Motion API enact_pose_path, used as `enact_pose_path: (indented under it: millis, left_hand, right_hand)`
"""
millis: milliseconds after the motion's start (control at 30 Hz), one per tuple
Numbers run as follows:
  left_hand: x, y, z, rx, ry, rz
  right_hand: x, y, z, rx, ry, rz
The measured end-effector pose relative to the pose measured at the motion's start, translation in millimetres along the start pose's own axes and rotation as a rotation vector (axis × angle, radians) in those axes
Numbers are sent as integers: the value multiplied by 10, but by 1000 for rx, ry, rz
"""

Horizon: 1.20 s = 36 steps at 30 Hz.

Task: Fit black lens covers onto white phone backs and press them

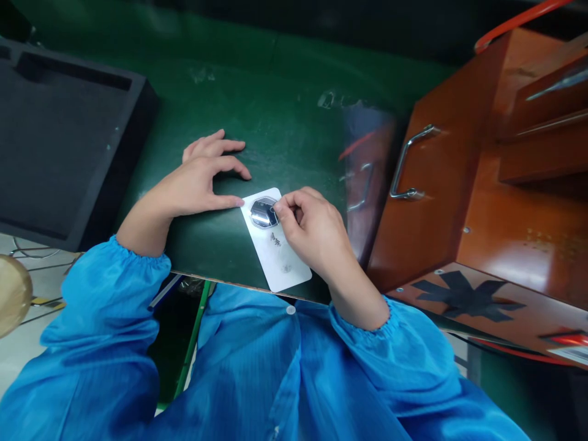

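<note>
A white card (285,266) with rounded corners lies at the front edge of the green table. Near its top is a shiny, dark octagonal piece (263,212), and small dark marks show below that. My left hand (199,177) rests with its fingers spread, the thumb tip touching the card's upper left corner. Over the card's right side, my right hand (315,226) is closed, thumb and index finger pinched at the right edge of the octagonal piece. Whatever may be between those fingertips is too small to make out.
On the left of the green table (285,141) is a black foam tray (59,147). An orange-brown wooden box (445,135) with a metal handle (404,162) stands at the right. A round-topped stool (13,295) is at lower left.
</note>
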<state>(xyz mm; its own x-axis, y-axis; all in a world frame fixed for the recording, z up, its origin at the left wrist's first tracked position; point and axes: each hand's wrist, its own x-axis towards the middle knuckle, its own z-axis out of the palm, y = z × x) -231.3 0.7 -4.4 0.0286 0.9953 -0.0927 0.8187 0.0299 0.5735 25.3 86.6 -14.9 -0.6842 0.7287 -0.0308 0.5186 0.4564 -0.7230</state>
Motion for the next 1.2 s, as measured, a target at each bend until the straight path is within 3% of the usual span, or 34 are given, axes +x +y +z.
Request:
enact_pose_path:
  millis: [433, 1200]
  left_hand:
    - [3, 67, -35, 23, -27, -39]
    - [31, 25, -34, 23, -18, -51]
  right_hand:
    - [1, 95, -23, 172, 35, -98]
    - [2, 39, 21, -22, 30, -32]
